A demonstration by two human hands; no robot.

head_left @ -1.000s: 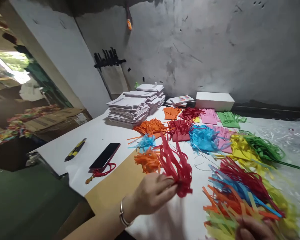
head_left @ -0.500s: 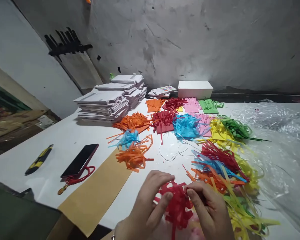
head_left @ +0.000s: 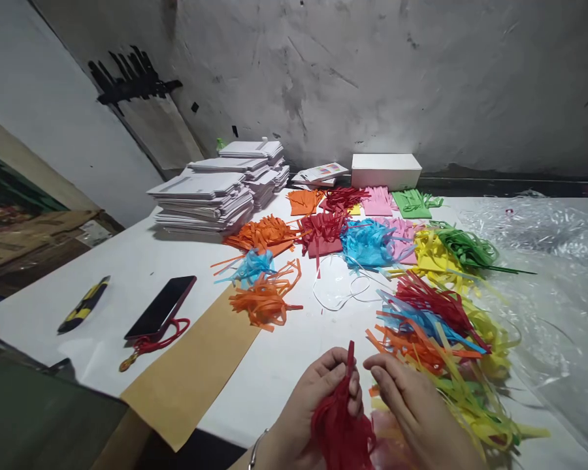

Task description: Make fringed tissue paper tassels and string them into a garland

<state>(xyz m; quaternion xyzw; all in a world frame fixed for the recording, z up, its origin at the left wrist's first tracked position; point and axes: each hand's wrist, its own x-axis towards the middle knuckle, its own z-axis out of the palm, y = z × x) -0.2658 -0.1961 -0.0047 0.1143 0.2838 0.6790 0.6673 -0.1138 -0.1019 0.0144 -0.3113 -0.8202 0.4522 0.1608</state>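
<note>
One bunch of red paper strips [head_left: 342,418] — pinched in the left hand [head_left: 318,405], hanging below its fingers; right hand [head_left: 416,411] just beside, fingers loosely curled — mixed strips [head_left: 441,346] to the right.

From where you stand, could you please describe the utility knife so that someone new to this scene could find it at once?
Start at the white table and go to its near left part, left of the brown paper sheet. There a dark phone with a red cord lies flat, and the utility knife lies further left, alone near the edge. Its yellow and black striped body sets it apart from the plain phone.
</note>
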